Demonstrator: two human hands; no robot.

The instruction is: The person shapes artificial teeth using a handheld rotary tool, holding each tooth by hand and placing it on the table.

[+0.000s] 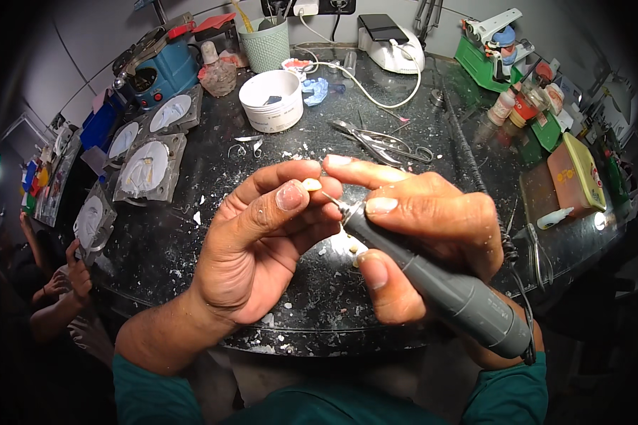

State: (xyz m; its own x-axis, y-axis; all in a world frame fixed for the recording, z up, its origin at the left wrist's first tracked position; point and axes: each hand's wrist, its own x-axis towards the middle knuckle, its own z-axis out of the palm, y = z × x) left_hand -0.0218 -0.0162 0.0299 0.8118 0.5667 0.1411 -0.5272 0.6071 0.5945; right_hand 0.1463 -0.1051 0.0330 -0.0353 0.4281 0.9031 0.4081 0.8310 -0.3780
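My left hand (252, 241) pinches a small cream-coloured dental crown (311, 184) between thumb and index finger, above the middle of the bench. In my right hand (432, 219) is a dark grey rotary handpiece (432, 287), gripped like a pen, its body slanting down to the right. The thin bur (331, 199) at its tip points at the crown, just beside it; whether they touch I cannot tell. Small pale pieces (351, 246) lie on the bench below my hands, partly hidden by them.
Plaster-filled flasks (147, 170) stand at left, near another person's hand (79, 273). A white tub (271, 103) and pliers (383, 144) lie beyond my hands. Pale debris litters the black bench (213, 283). At right are a coiled cord (509, 248), tweezers (539, 258) and a yellowish box (578, 173).
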